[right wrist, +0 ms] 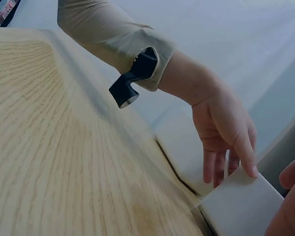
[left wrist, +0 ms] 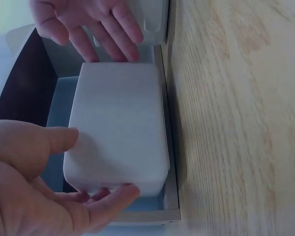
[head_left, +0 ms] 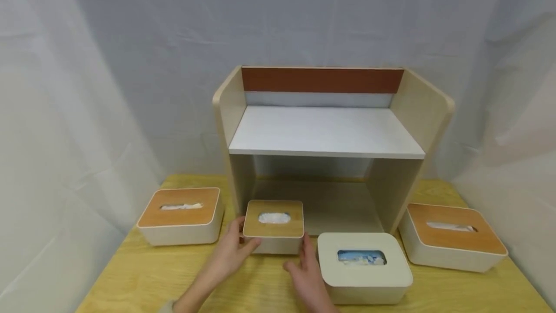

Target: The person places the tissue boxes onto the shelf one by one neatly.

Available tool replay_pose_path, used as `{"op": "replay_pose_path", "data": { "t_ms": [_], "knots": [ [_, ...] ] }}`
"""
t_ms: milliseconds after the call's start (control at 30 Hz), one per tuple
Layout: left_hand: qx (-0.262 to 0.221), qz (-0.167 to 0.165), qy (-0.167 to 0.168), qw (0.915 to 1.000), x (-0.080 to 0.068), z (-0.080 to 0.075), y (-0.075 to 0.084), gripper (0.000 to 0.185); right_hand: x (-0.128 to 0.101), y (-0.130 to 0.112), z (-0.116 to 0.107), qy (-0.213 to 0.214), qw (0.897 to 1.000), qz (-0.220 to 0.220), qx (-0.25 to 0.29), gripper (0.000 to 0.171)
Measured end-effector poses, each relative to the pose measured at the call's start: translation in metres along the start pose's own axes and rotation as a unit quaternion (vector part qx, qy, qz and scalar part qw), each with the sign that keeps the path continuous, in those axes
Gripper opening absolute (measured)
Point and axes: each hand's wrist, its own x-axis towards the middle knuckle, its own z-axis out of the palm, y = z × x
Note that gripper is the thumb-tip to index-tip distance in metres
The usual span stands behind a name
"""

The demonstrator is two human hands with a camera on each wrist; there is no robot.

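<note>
A small tissue box (head_left: pixel 273 229) with a pale wood lid and white sides is at the front of the shelf unit's lower opening, toward its left side. My left hand (head_left: pixel 232 253) holds its left end, thumb on the front and fingers round the end. In the left wrist view the white wall of the box (left wrist: pixel 115 118) faces the camera, and the thumb (left wrist: pixel 64 139) presses on it. My right hand (head_left: pixel 309 279) has its straight fingers against the right end, its thumb spread away from the box. Tissue shows through the oval slot in the lid.
The two-level shelf unit (head_left: pixel 326 132) stands at the back of the wooden table (head_left: pixel 147 279). A tissue box with an orange-brown lid (head_left: pixel 187 216) sits left of it, a similar one (head_left: pixel 456 243) right. An all-cream tissue box (head_left: pixel 365 277) stands just right of my right hand.
</note>
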Motion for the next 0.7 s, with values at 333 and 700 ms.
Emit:
{"op": "replay_pose_path", "data": {
  "t_ms": [333, 700],
  "knots": [
    [-0.114, 0.005, -0.018, 0.9933, -0.007, 0.006, 0.000, 0.066, 0.014, -0.006, 0.001, 0.027, 0.999, 0.016, 0.044, 0.088],
    [-0.089, 0.009, -0.049, 0.9948, -0.001, 0.006, 0.003, 0.080, 0.036, -0.004, 0.013, 0.056, 0.993, -0.013, 0.105, 0.091]
  ]
}}
